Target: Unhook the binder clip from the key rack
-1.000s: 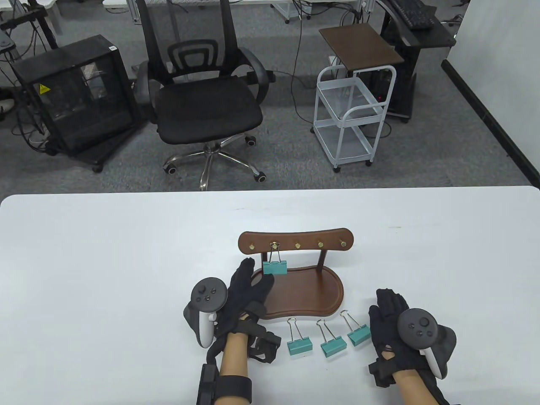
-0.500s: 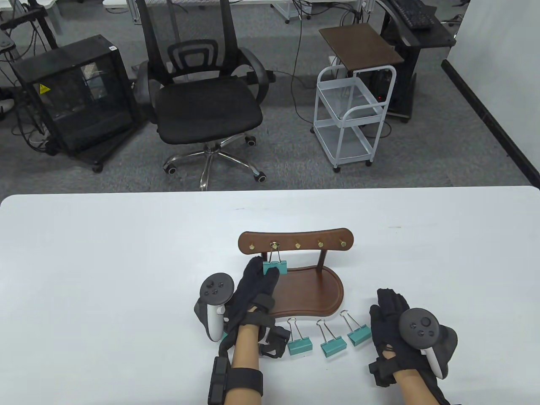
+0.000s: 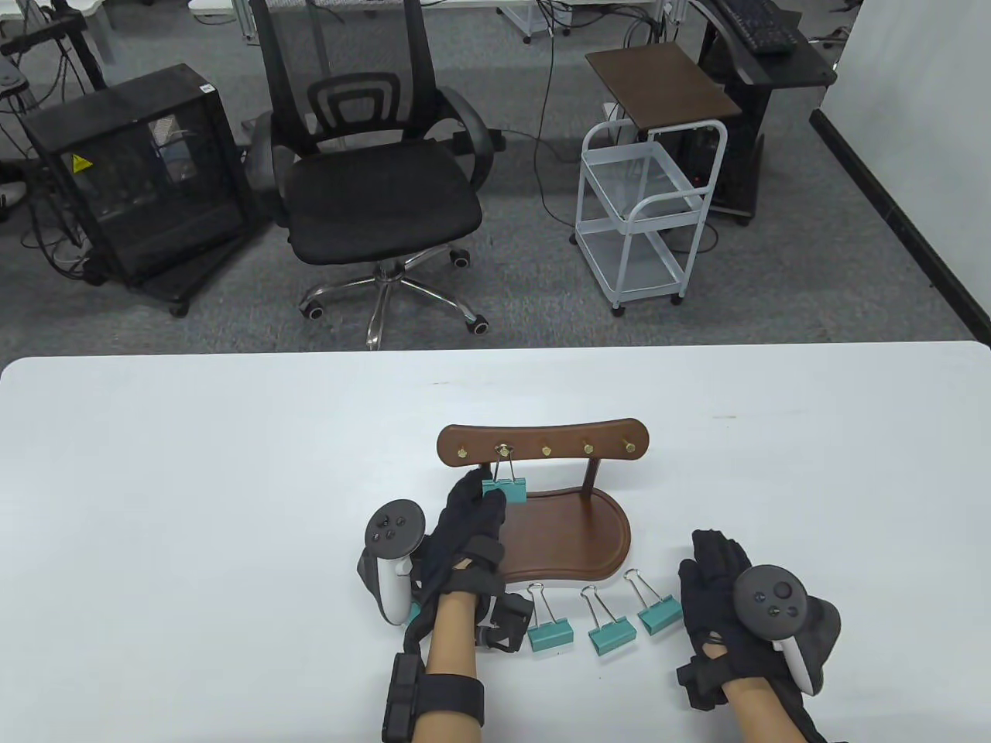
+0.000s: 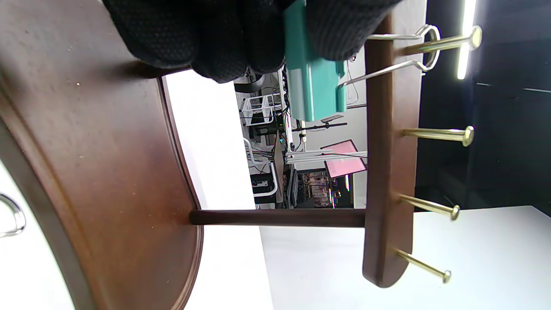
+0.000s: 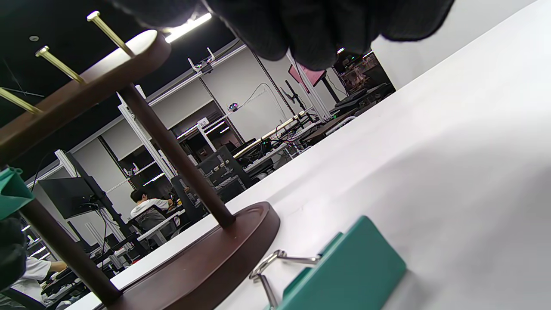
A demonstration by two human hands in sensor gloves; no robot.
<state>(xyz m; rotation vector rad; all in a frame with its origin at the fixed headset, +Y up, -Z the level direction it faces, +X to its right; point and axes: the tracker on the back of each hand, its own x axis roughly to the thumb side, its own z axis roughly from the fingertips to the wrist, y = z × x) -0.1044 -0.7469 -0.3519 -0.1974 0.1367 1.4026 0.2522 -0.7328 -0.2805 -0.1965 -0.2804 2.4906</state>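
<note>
Left hand [image 3: 463,534] reaches over the left end of the rack [image 3: 542,495] base, fingers [image 4: 206,38] together and clamped on the teal body of the hung clip [image 3: 505,490] – the left wrist view shows black glove on both sides of it. The clip is on the rack's second peg [image 4: 447,41] from the left, wire loop around the brass pin, body hanging just above the base. The other four pegs are bare. Tracker [image 3: 393,553] sits on the back of the left hand, tipped toward the bench's left edge.

The rack stands near the middle of the bench [image 3: 193,480], closer to the near edge: wooden back bar with five brass pegs, two posts, a kidney-shaped base.

Between the rack base and the bench's near edge lie three loose clips in a row – left clip [image 3: 548,627], middle clip [image 3: 608,628], right clip [image 3: 654,607] – each flat on the bench with its wire handle pointing toward the rack. The left one lies just beside the left wrist strap; the right one is near the right hand's fingers, not touching them as far as the table view shows.

Right hand [image 3: 716,600] rests on the bench to the right of the clips, near the near edge, fingers extended and together, holding nothing. Its tracker [image 3: 778,611] sits on the back. In the right wrist view the right clip lies on the bench in front of the rack base.
</note>
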